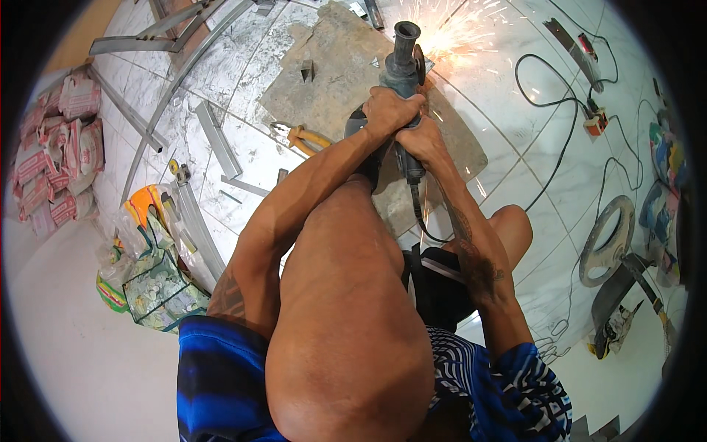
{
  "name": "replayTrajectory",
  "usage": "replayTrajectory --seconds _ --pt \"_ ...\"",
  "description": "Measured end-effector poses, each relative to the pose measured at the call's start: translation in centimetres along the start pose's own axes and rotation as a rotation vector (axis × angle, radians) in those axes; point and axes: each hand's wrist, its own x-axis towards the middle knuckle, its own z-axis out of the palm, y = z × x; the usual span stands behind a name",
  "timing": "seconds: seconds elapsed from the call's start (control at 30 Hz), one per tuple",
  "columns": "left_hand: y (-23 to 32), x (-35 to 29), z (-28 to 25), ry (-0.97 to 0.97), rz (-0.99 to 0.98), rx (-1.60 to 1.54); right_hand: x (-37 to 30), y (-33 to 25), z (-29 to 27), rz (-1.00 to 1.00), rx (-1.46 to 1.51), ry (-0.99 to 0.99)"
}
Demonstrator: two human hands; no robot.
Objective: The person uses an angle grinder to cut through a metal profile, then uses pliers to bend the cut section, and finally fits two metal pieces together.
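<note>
Both my hands are closed around a dark angle grinder (pixel 402 76). My left hand (pixel 392 110) wraps its body near the head, and my right hand (pixel 425 141) grips farther back, close to the cord end. The grinder's disc (pixel 420 65) is on the right side, and bright sparks (pixel 460 29) spray up and to the right from it. What the disc touches is lost in the glare. Below lies a worn grey-brown board (pixel 335 55) on the tiles. Pliers with yellow handles (pixel 300 138) rest left of my left forearm, and a small square metal piece (pixel 307 71) is on the board.
Metal strips (pixel 218 140) and a bent metal frame (pixel 132 44) lie at the left, beside stacked bags (pixel 62 147) and a filled clear bag (pixel 158 287). At the right, a black cord (pixel 571 121) loops to an orange socket box (pixel 596 123). My bent knee (pixel 346 295) fills the lower middle.
</note>
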Motion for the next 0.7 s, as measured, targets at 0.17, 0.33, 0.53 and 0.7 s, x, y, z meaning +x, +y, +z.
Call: replayTrajectory --seconds 0.17,0.33,0.53,0.7 --pt "0.7 0.0 0.1 0.001 -0.022 0.011 0.2 -0.1 -0.7 0.055 -0.031 -0.046" --pt "1.9 -0.3 0.5 -0.001 -0.001 0.005 0.4 0.6 -1.6 0.070 -0.008 -0.038" --pt "0.1 -0.3 -0.2 -0.015 0.001 -0.004 -0.1 -0.2 -0.2 0.048 0.018 -0.065" --pt "1.7 -0.5 0.2 -0.044 0.008 -0.035 0.2 0.5 -1.4 0.053 -0.039 -0.032"
